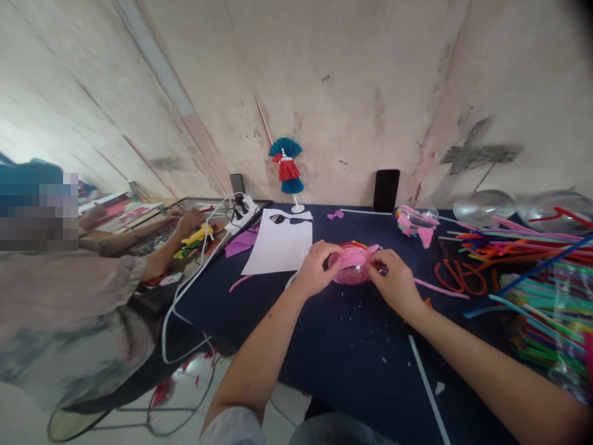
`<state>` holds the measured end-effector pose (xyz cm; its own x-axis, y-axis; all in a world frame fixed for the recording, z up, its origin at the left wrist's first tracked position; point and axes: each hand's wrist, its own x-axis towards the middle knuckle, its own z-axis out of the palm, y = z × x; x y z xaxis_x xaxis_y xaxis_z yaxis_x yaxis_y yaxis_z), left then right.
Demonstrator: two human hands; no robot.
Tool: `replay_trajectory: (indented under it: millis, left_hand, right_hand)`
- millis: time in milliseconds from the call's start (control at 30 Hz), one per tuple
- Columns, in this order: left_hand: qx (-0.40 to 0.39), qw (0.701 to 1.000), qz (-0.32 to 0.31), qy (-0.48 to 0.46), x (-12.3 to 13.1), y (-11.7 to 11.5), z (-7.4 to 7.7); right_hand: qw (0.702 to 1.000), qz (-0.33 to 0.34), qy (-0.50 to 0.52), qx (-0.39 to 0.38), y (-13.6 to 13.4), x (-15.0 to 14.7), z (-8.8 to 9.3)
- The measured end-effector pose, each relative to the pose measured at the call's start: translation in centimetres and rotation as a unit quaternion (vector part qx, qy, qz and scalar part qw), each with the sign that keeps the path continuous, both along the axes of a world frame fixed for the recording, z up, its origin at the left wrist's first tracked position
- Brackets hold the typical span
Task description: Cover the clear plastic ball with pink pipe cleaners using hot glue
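From the head camera, looking down: both of the person's hands are on a small round clear dome wrapped in pink fuzzy pipe cleaner (353, 264), which sits on the dark navy tablecloth (343, 346) near the middle of the table. The left hand (315, 267) curls its fingers around the dome's left side, gripping it. The right hand (393, 281) pinches at the dome's right edge, thumb and forefinger closed on what looks like the pink strand; a loose pink tail (440, 289) runs off to the right across the cloth.

Just behind the left hand lies a white sheet of paper (280, 246), and farther back a small blue-and-red fan-shaped figure on a white stand (287, 165) stands by the wall beside a black phone propped upright (386, 190). To the right is a heap of multicoloured pipe cleaners (532, 272) and two clear plastic half-spheres (484, 207). At the left a co-worker's hand (189, 219) rests at a neighbouring table near a yellow glue gun (197, 238).

As I judge it, the wrap could spring loose if the pinch slackens, since the wire is stiff on a smooth curve, and the loose tail could snag the coloured heap
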<state>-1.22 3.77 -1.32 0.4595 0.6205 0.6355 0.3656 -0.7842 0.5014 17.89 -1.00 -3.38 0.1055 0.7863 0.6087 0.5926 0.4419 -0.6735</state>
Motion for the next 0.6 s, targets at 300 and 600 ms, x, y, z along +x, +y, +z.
replay_trajectory:
  millis: [300,600]
  left_hand:
    - [0.026,0.999,-0.01,0.04,-0.13,0.11,0.0]
    - [0.016,0.999,-0.017,0.029,-0.11,0.2,-0.14]
  right_hand:
    - [1.0,0.004,0.001,0.001,-0.05,0.04,0.11]
    - [1.0,0.002,0.0,-0.003,0.03,0.03,0.01]
